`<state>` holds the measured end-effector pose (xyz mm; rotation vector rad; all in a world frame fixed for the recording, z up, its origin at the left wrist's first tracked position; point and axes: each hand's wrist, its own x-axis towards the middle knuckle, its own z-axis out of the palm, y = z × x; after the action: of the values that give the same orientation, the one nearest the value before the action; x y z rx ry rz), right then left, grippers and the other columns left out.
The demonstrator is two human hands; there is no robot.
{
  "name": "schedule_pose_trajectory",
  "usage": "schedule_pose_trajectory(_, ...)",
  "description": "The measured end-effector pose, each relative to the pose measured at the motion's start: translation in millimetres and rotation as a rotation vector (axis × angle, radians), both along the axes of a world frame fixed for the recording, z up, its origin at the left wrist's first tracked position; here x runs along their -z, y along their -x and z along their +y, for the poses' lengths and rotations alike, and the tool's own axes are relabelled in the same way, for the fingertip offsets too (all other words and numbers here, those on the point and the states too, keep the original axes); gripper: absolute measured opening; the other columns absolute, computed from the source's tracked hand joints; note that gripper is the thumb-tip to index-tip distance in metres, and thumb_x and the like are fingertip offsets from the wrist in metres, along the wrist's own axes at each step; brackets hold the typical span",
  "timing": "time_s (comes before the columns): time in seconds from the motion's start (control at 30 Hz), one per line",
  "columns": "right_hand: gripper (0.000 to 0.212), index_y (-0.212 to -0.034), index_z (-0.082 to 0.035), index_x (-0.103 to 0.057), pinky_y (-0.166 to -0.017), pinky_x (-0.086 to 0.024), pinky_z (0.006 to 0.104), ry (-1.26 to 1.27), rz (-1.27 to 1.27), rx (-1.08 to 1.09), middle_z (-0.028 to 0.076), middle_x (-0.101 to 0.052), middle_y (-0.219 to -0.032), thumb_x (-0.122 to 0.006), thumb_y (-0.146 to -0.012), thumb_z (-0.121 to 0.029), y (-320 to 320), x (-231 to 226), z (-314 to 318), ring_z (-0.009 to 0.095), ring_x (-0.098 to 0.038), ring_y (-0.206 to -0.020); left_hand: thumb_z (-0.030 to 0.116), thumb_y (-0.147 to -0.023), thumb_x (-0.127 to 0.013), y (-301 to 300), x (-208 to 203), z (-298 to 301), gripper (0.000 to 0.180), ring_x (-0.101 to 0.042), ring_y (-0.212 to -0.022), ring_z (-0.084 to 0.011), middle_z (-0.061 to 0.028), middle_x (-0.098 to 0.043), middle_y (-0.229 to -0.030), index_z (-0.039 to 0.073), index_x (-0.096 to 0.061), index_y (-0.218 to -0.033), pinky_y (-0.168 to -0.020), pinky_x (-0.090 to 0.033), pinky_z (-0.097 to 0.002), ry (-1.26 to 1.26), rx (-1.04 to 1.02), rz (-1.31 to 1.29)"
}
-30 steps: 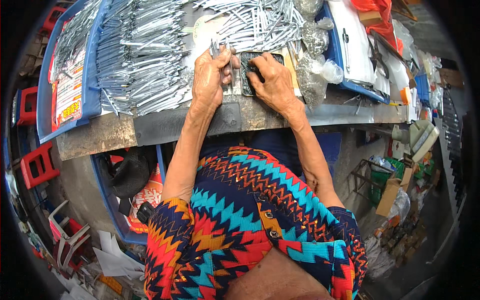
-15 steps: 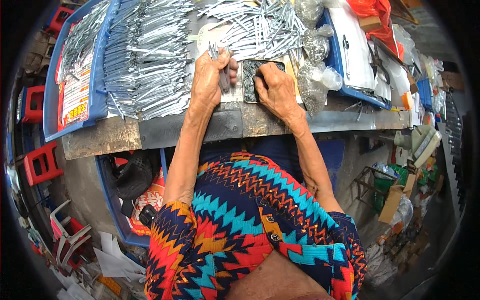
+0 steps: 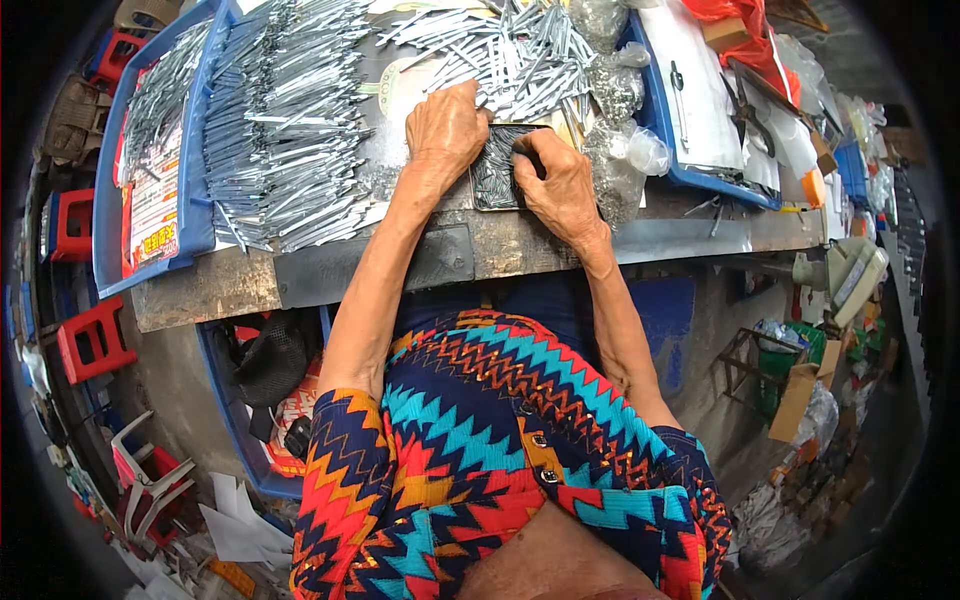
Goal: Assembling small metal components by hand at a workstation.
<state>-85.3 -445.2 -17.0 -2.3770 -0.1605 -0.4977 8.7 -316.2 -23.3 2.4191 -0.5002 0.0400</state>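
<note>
A small dark rectangular tray (image 3: 495, 175) filled with tiny metal parts lies on the worn workbench (image 3: 350, 270) in front of me. My left hand (image 3: 445, 130) rests at the tray's upper left corner with its fingers curled down and its fingertips hidden. My right hand (image 3: 562, 182) lies over the tray's right side, thumb and forefinger pinched together among the small parts. A loose heap of silvery metal strips (image 3: 520, 50) lies just beyond both hands.
A big stack of the same metal strips (image 3: 285, 140) fills a blue tray (image 3: 110, 230) on the left. Clear bags of small parts (image 3: 625, 95) sit right of the hands, with a blue-edged board and papers (image 3: 700, 110) further right. Red stools (image 3: 90, 340) stand on the floor.
Both hands have stayed at the small tray. My right hand has slid a little to the right, so more of the tray's contents show between the hands.
</note>
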Motion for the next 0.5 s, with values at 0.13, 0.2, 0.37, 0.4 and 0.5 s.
schedule_pose_trajectory(0.13,0.011,-0.083,0.003,-0.056,-0.061,-0.046,0.0357,-0.050,0.059,0.057,0.018,-0.059,-0.075,-0.056,-0.076,-0.007,0.6,0.8,-0.1,0.032,-0.059,-0.068,0.023,-0.070,-0.062,-0.4,-1.2,-5.1,0.028,-0.060,-0.074,-0.0362,-0.0211,-0.061,-0.076,0.002,-0.063,-0.089,-0.065,-0.046,-0.0437,-0.017,0.032,-0.007)
schedule_pose_trajectory(0.2,0.011,-0.083,0.003,-0.057,-0.060,-0.046,0.0342,-0.056,0.032,0.068,0.017,-0.060,-0.074,-0.056,-0.077,-0.006,-0.8,5.3,-0.4,0.029,-0.060,-0.066,0.022,-0.070,-0.062,-1.3,1.4,-6.9,0.026,-0.059,-0.074,-0.0365,-0.0212,-0.061,-0.076,0.002,-0.062,-0.087,-0.065,-0.046,-0.0440,-0.022,0.037,-0.027)
schedule_pose_trajectory(0.37,0.010,-0.083,0.004,-0.057,-0.055,-0.045,0.0278,-0.161,0.067,0.098,0.011,-0.060,-0.069,-0.056,-0.077,-0.005,-1.6,5.3,-0.5,0.015,-0.059,-0.062,0.022,-0.069,-0.061,-5.0,4.9,-5.8,0.023,-0.059,-0.073,-0.0367,-0.0211,-0.061,-0.075,0.001,-0.061,-0.080,-0.065,-0.046,-0.0442,-0.024,0.004,-0.014)
schedule_pose_trajectory(0.4,0.010,-0.083,0.004,-0.057,-0.053,-0.044,0.0245,-0.259,0.113,0.110,0.008,-0.059,-0.069,-0.056,-0.078,-0.004,-1.2,3.7,-0.5,0.011,-0.058,-0.061,0.022,-0.070,-0.060,-5.3,8.3,-5.0,0.023,-0.059,-0.073,-0.0373,-0.0206,-0.061,-0.074,0.001,-0.060,-0.080,-0.065,-0.045,-0.0444,0.018,0.014,-0.037)
schedule_pose_trajectory(0.5,0.009,-0.084,0.005,-0.056,-0.051,-0.043,0.0204,-0.538,0.176,0.118,0.004,-0.058,-0.068,-0.055,-0.078,-0.002,-2.8,-0.1,1.0,0.006,-0.055,-0.059,0.022,-0.071,-0.060,-3.5,6.7,-1.0,0.023,-0.058,-0.070,-0.0359,-0.0190,-0.061,-0.072,0.002,-0.061,-0.081,-0.063,-0.045,-0.0425,0.085,0.018,-0.081)
